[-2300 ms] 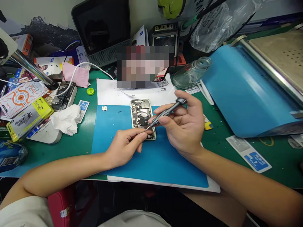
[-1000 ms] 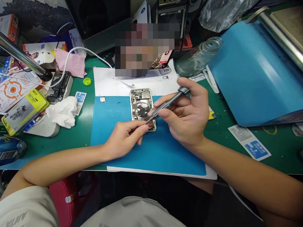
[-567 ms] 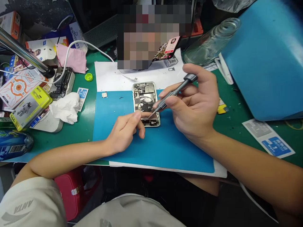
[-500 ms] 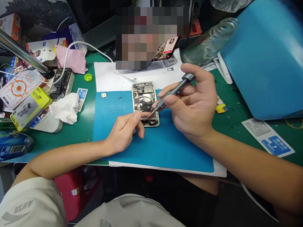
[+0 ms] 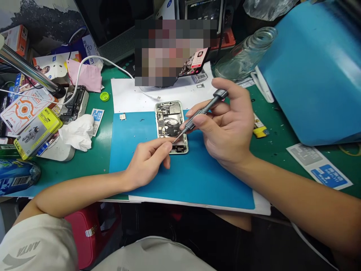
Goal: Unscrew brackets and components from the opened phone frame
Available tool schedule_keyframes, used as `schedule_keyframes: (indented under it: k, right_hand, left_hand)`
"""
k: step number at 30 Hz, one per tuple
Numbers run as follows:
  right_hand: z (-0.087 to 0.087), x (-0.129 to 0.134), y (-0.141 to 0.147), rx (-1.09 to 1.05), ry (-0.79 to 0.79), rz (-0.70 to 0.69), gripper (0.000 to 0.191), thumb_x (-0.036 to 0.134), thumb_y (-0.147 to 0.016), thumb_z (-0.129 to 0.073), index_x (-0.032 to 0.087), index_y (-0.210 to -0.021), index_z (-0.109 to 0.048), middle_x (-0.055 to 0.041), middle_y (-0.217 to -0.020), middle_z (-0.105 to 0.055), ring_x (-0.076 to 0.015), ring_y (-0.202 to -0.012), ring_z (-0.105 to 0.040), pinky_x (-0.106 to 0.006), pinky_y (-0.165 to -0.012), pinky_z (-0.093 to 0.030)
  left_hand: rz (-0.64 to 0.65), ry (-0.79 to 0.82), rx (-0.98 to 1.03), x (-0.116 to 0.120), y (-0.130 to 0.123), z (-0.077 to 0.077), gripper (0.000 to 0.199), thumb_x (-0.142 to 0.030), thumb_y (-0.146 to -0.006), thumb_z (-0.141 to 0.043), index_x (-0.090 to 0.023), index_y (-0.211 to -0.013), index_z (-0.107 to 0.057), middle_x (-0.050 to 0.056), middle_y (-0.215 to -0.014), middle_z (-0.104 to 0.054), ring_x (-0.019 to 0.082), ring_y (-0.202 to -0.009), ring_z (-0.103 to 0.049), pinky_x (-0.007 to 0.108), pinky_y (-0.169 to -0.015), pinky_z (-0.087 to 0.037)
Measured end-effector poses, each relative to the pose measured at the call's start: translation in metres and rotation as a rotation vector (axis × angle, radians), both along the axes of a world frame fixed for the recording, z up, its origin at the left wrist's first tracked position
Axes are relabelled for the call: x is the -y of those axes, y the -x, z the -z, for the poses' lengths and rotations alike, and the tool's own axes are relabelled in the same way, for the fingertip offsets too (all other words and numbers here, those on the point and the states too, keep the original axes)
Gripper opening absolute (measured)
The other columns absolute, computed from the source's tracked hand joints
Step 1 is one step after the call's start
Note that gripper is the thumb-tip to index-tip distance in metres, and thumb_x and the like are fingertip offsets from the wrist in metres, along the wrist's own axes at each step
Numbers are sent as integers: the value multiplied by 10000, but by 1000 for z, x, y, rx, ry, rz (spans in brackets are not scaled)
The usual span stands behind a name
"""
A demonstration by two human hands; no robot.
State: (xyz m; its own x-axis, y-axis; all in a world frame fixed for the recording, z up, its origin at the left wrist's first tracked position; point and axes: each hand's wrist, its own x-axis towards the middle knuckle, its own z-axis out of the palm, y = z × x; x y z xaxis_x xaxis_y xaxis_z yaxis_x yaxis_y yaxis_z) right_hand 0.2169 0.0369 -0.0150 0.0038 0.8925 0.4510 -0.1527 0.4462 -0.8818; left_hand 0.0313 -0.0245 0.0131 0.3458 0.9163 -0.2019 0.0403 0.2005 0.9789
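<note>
The opened phone (image 5: 169,122) lies mostly on the blue mat (image 5: 191,180), its far end over the white paper (image 5: 126,94). I have the screwdriver (image 5: 205,108) pinched in the right hand (image 5: 229,130), its tip by the left hand (image 5: 148,160); whether that pinches anything, I can't tell from here.

One head-worn camera looked forward and steeply down at the bench (image 5: 84,163) from close above, with the opened phone (image 5: 170,126) near mid-view, the wearer's pale shirt (image 5: 158,256) along the bottom edge and a cut-off dark monitor (image 5: 115,20) at the top left.
</note>
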Motion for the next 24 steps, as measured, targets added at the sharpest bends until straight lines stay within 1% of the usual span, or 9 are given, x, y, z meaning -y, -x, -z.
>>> schedule_keyframes:
  k: [4, 7, 10, 12, 17, 21, 24]
  right_hand:
    - [1, -3, -1, -4, -16, 52, 572, 265, -822, -801, 380, -1317, -536, 35, -847, -725, -137, -710, -703, -236, -565, -647]
    - [2, -5, -2, -31, -28, 82, 571, 274, -807, -816, 394, -1298, -549, 35, -837, -717, -142, -767, -710, -217, -556, -633]
    - [2, -5, -3, -32, -29, 97, 555, 289, -806, -818, 404, -1280, -552, 36, -843, -714, -139, -713, -704, -223, -539, -628]
    - [2, -5, -3, -5, -2, 98, 545, 299, -818, -805, 415, -1280, -542, 35, -859, -718, -142, -654, -694, -249, -526, -631]
    - [-1, -2, -3, 24, 5, 115, 503, 263, -835, -778, 444, -1256, -570, 37, -873, -720, -148, -578, -666, -309, -562, -646]
    - [-5, 0, -2, 52, 1, 125, 497, 277, -837, -767, 481, -1246, -571, 45, -867, -726, -184, -608, -691, -348, -566, -649]
    - [-7, 1, -2, 68, -12, 136, 513, 266, -830, -770, 475, -1256, -575, 40, -863, -728, -200, -625, -709, -350, -542, -647]
  left_hand:
    - [-3, -6, 29, 0, 0, 1, 439, -437, -991, -547, -115, -1256, -682, -21, -610, -599, 106, -597, -540, 229, -603, -429]
    - [-3, 7, 4, 1, 0, 1, 453, -447, -984, -552, -128, -1281, -670, -17, -620, -609, 112, -593, -538, 239, -608, -437]
    - [4, 18, -31, 1, 1, 0, 464, -453, -979, -551, -139, -1302, -663, -9, -629, -619, 115, -589, -536, 240, -597, -429]
    - [4, 19, -43, 1, 2, -1, 449, -440, -976, -553, -140, -1289, -671, -8, -630, -612, 117, -593, -534, 239, -589, -423]
    - [-52, 22, -32, 1, 2, -1, 342, -389, -965, -577, -159, -1176, -716, -34, -603, -509, 97, -565, -455, 221, -531, -356]
    - [-61, 51, -39, 2, 3, -1, 319, -386, -960, -588, -167, -1157, -712, -38, -609, -480, 91, -557, -418, 218, -513, -332]
    - [-39, 77, -36, 2, 4, -3, 317, -375, -966, -579, -170, -1175, -698, -39, -628, -479, 85, -557, -414, 212, -508, -327]
